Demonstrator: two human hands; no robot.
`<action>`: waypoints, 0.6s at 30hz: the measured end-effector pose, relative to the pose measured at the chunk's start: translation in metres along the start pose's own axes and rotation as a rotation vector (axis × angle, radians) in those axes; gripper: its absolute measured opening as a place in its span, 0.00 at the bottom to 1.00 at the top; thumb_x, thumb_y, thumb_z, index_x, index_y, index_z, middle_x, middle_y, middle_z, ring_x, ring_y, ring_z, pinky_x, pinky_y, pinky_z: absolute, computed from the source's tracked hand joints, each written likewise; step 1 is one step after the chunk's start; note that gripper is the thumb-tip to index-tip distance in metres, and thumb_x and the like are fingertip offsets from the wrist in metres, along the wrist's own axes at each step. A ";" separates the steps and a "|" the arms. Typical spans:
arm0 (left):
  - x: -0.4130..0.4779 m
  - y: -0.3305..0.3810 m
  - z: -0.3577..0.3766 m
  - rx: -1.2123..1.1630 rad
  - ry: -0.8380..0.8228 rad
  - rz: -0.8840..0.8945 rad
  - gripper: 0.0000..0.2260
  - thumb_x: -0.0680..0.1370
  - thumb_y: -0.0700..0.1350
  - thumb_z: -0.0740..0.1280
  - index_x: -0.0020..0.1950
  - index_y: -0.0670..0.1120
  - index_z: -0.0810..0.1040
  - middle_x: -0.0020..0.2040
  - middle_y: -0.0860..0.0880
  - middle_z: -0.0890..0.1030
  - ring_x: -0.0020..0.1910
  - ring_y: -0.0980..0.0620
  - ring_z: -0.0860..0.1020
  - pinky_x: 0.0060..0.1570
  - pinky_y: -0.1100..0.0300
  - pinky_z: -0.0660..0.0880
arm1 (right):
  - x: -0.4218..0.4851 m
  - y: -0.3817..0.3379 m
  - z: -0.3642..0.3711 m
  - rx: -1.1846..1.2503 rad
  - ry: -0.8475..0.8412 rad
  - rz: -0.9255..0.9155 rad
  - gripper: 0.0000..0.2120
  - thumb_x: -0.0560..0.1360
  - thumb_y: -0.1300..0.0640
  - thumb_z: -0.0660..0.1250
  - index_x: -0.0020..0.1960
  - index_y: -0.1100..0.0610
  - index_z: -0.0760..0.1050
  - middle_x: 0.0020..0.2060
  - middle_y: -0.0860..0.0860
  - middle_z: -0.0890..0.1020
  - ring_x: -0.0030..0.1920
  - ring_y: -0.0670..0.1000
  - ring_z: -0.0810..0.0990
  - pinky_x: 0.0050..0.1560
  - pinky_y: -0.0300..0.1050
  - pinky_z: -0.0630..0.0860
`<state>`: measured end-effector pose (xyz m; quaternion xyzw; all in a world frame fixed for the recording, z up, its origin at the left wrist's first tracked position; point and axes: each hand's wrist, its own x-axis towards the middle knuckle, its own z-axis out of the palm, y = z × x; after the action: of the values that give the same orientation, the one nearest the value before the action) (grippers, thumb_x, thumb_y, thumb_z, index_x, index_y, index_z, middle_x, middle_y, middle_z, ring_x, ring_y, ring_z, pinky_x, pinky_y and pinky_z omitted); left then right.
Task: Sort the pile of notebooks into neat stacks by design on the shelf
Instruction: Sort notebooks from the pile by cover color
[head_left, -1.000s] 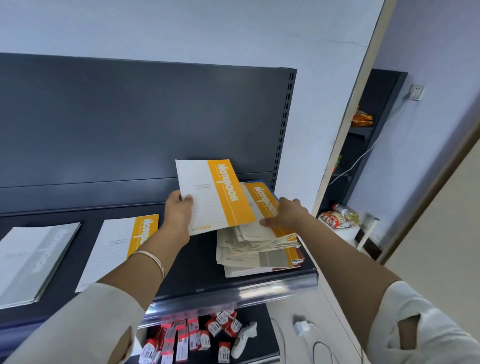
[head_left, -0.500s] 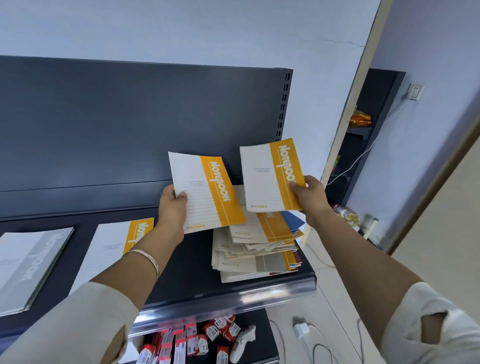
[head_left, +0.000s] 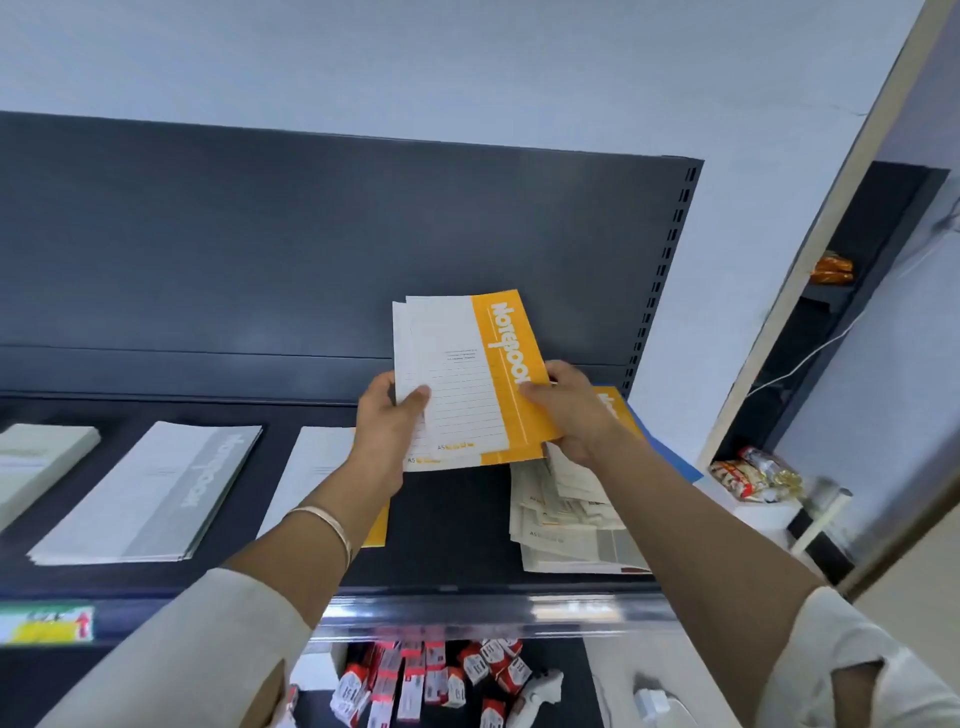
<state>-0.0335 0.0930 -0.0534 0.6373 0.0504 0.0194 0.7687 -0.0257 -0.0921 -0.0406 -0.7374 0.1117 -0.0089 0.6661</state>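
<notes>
Two white-and-orange notebooks (head_left: 467, 379) are held together, one over the other, above the dark shelf (head_left: 447, 525). My left hand (head_left: 387, 431) grips their left edge with the thumb on the cover. My right hand (head_left: 571, 410) grips their right, orange edge. Under my right arm lies the untidy pile of notebooks (head_left: 569, 514) at the shelf's right end. An orange notebook stack (head_left: 317, 467) lies behind my left forearm. A grey notebook stack (head_left: 156, 493) sits to its left, and a pale stack (head_left: 36, 462) at the far left.
The shelf's back panel (head_left: 311, 249) rises behind the notebooks. A lower shelf holds several red-and-white boxes (head_left: 415, 680) and a white device (head_left: 540, 691). To the right stand a doorway, snack packets (head_left: 748, 473) and a white cable.
My right hand lifted an orange notebook off the pile and brought it left onto the one in my left hand. Both hands now hold the two together. The view has shifted right.
</notes>
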 end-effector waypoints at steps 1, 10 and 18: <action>0.001 0.000 -0.009 -0.001 0.011 -0.007 0.08 0.80 0.39 0.61 0.59 0.43 0.72 0.56 0.46 0.80 0.53 0.45 0.80 0.52 0.46 0.78 | -0.001 -0.002 0.008 -0.017 -0.041 0.008 0.14 0.78 0.60 0.64 0.63 0.54 0.70 0.57 0.53 0.79 0.55 0.57 0.79 0.57 0.59 0.77; 0.006 0.000 -0.084 0.091 -0.049 -0.098 0.13 0.82 0.38 0.53 0.60 0.45 0.75 0.51 0.48 0.81 0.45 0.50 0.80 0.40 0.57 0.78 | -0.001 0.005 0.088 -0.076 -0.119 0.144 0.12 0.80 0.60 0.60 0.64 0.58 0.71 0.58 0.57 0.79 0.57 0.59 0.79 0.59 0.61 0.74; 0.025 -0.033 -0.167 0.762 0.042 -0.097 0.16 0.80 0.42 0.61 0.67 0.43 0.71 0.66 0.42 0.74 0.64 0.43 0.72 0.63 0.52 0.69 | 0.008 0.024 0.128 -0.016 0.106 0.052 0.06 0.80 0.63 0.57 0.54 0.56 0.70 0.53 0.56 0.78 0.51 0.57 0.78 0.53 0.57 0.76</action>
<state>-0.0273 0.2525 -0.1181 0.8735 0.1000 -0.0239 0.4758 -0.0008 0.0300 -0.0796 -0.7381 0.1661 -0.0299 0.6533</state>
